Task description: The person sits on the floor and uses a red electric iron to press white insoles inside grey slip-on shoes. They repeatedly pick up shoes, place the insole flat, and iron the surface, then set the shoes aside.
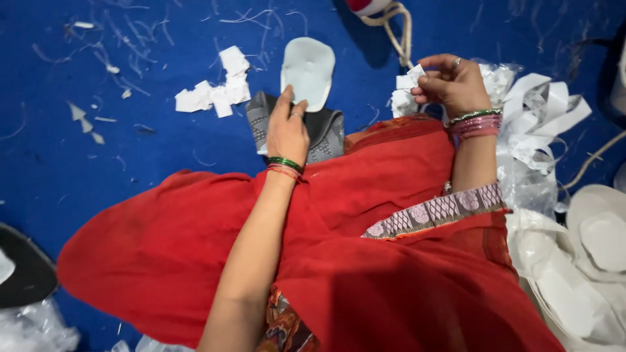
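Observation:
My left hand (285, 129) rests palm-down on a grey patterned shoe upper (326, 130) that lies on the blue floor at the edge of my red garment. A pale insole-shaped piece (308, 68) lies just beyond it. My right hand (450, 83) is raised to the right and pinches small white paper scraps (409, 79) between thumb and fingers. More crumpled white bits (403, 103) sit just below that hand. Both wrists wear bangles.
White paper pieces (218, 94) lie on the blue floor (98, 163) to the left, with thin white shavings scattered about. A heap of white strips and plastic (541, 124) fills the right side, with pale sole shapes (600, 234) lower right. A dark object (23, 270) sits at the left edge.

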